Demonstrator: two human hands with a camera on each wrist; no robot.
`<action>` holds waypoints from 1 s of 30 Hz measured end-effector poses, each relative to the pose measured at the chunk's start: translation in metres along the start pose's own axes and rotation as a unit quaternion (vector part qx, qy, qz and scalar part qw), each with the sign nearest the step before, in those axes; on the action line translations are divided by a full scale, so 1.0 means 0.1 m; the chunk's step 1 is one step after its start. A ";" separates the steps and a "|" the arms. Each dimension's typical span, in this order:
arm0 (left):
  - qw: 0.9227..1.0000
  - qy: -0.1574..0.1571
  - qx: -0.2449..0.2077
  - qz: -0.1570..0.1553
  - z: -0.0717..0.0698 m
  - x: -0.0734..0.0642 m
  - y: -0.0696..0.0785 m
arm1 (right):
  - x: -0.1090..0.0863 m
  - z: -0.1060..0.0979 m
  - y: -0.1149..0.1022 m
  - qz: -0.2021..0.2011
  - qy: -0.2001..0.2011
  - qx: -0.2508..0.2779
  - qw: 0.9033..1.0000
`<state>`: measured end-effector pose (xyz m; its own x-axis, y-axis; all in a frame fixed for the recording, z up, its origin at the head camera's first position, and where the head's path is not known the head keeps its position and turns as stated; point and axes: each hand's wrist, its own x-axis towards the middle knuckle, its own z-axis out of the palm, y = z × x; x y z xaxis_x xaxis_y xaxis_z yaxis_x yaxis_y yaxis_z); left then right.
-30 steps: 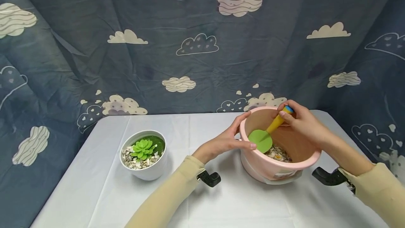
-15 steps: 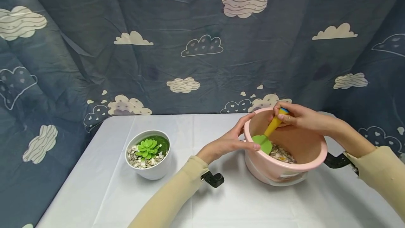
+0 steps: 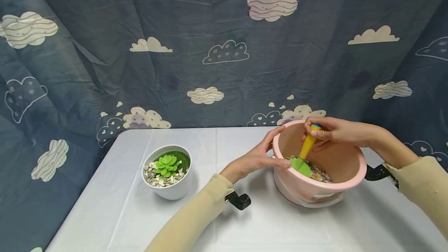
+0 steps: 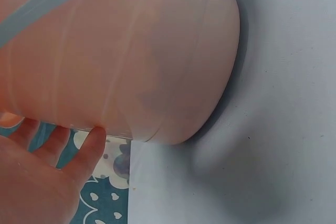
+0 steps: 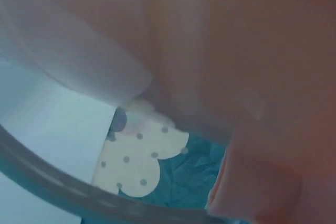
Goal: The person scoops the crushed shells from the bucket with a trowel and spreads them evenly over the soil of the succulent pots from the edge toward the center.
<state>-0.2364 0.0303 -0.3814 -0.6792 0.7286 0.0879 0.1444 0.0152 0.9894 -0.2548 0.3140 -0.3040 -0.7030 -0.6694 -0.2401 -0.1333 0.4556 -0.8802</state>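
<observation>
My right hand (image 3: 329, 132) reaches over the pink bucket (image 3: 311, 193) and grips the yellow handle of a toy shovel (image 3: 307, 147). The shovel slants down inside, its green blade (image 3: 301, 166) against the pale flaky chips (image 3: 320, 174) at the bottom. My left hand (image 3: 257, 158) rests against the bucket's left side, thumb along the front rim and fingers spread toward the back. In the left wrist view, straight fingers (image 4: 86, 153) touch the bucket's outer wall (image 4: 131, 51). The right wrist view is mostly filled by the blurred bucket wall (image 5: 173, 40); the shovel is hidden there.
A white pot (image 3: 175, 190) with a green artificial succulent (image 3: 167, 165) and similar chips stands left on the white-covered table (image 3: 241, 228). The bucket's pale carrying handle (image 4: 58, 1) hangs low across its side. A dark cloud-printed curtain (image 3: 196, 18) hangs behind the table's back edge.
My right hand tilts the shovel steeper and lowers its blade into the chips. The left hand keeps its place on the bucket. The whole head view shifts slightly, so things appear farther right.
</observation>
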 end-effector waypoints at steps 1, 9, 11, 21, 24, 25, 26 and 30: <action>1.000 -0.001 0.001 0.001 0.01 0.00 0.00 | -0.01 -0.01 0.00 0.003 -0.004 0.001 1.000; 1.000 -0.006 0.007 0.012 0.05 0.05 0.01 | -0.09 -0.01 0.00 0.021 -0.008 -0.003 1.000; 1.000 -0.006 0.006 0.013 0.06 0.06 0.00 | -0.12 0.00 -0.01 0.027 -0.005 -0.005 1.000; 1.000 0.000 -0.016 0.011 0.07 0.04 -0.02 | -0.20 0.27 -0.03 0.036 0.145 -0.031 0.988; 0.999 0.005 -0.029 0.013 0.05 0.02 -0.03 | -0.24 0.36 -0.06 0.041 0.182 -0.036 0.982; 0.999 0.006 -0.034 0.014 0.04 0.01 -0.03 | -0.24 0.39 -0.06 0.041 0.190 -0.035 0.980; 0.999 0.007 -0.039 0.014 0.04 0.00 -0.04 | -0.24 0.41 -0.07 0.041 0.198 -0.034 0.979; 0.998 0.009 -0.051 0.020 0.04 -0.01 -0.04 | -0.23 0.46 -0.07 0.040 0.223 -0.031 0.974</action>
<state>-0.2334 0.0326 -0.3863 -0.6866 0.7154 0.1293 0.0982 -0.0850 0.9915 -0.2054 0.2994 -0.3108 -0.9443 -0.3157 -0.0929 -0.0982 0.5398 -0.8360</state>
